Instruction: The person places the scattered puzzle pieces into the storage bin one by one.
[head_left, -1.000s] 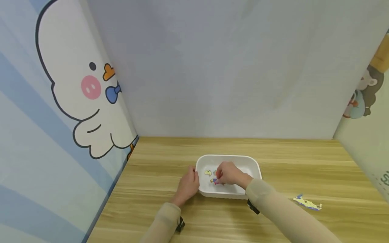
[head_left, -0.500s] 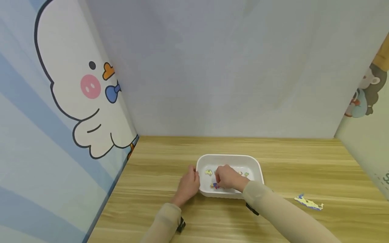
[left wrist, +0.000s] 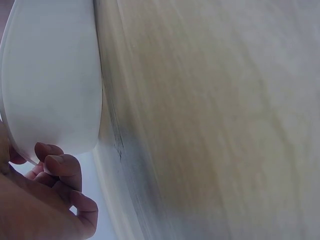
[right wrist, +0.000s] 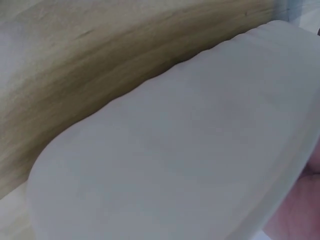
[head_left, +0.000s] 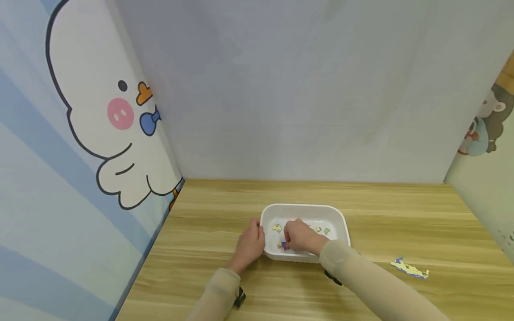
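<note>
A white plastic tray (head_left: pixel 306 209) stands on the wooden table. My left hand (head_left: pixel 250 244) grips its left rim, and in the left wrist view the fingers (left wrist: pixel 64 167) curl against the outer wall. My right hand (head_left: pixel 302 235) reaches into the tray with its fingers bent downward; whether they pinch a piece I cannot tell. Beside its fingertips lies a small blue, red and yellow flat piece (head_left: pixel 283 245). A pale yellow piece (head_left: pixel 276 228) is further back on the left. Past the hand show another small yellowish piece (head_left: pixel 318 229) and a green piece (head_left: pixel 327 231).
On the table (head_left: pixel 385 223), right of the tray, lies a long yellow and blue flat piece (head_left: pixel 409 269). A white cloth wall (head_left: pixel 305 98) rises behind the table, and a printed panel with a white cartoon bird (head_left: pixel 96 98) stands at the left.
My right hand has come slightly nearer inside the tray, uncovering the small pieces on the tray's right side. The blue and red piece sits a little nearer the front wall. My left hand keeps its grip.
</note>
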A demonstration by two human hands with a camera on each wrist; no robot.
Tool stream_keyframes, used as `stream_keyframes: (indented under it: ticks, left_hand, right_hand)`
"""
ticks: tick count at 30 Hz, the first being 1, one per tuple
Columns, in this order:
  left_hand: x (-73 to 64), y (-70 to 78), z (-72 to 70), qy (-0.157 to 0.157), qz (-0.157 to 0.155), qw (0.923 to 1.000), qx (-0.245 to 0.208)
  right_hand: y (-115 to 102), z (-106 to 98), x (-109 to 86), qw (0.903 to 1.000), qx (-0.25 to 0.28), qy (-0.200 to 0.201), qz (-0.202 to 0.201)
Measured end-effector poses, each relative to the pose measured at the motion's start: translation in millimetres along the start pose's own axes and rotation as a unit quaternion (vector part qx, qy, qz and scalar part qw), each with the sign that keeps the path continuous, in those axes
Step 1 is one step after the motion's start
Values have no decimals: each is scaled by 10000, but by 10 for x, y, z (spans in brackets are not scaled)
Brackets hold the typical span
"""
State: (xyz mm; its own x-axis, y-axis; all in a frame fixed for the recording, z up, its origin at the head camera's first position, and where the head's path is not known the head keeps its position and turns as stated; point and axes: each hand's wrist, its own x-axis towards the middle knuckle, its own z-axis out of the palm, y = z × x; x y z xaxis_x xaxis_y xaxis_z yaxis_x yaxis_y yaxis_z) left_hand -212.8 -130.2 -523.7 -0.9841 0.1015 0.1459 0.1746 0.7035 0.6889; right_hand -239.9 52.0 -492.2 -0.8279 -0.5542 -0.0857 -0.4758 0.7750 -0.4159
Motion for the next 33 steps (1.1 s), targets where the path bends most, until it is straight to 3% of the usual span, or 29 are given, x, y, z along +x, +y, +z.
stream_keyframes:
  ticks: [10, 16, 24, 33]
  left_hand:
    - [-24, 53, 67, -128, 3, 9999, -31]
    - [-17, 73, 60, -91, -23, 10000, -20]
    - [-7, 11, 42, 115, -24, 9999, 18]
    - [0, 3, 39, -9, -165, 9998, -63]
  right_hand:
    - [5, -51, -139, 9999, -33, 128, -86]
    - [-16, -296, -205, 9989, -1, 439, -163]
    - [-57, -645, -366, 9988, 164, 448, -104]
    - [39, -763, -573, 9985, 128, 534, -56]
